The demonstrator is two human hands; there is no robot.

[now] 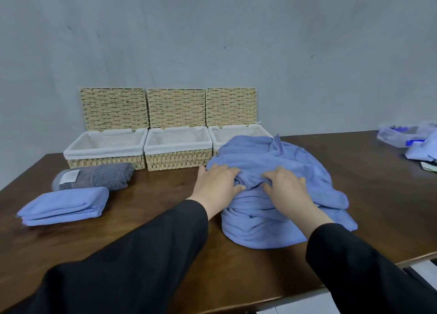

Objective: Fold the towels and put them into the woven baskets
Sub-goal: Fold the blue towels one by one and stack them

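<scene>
Both hands on the crumpled blue towel (279, 188), heaped right of centre on the table (165, 231), its far edge against the right basket (236, 134). Left hand (218, 183) and right hand (287, 186) sit side by side on top, fingers curled into the folds, gripping cloth. No clear long axis yet (it's a lump). Open room lies near side and right; the folded blue towel (63, 206) and grey towel (94, 176) occupy the left. All three baskets look empty.
</scene>
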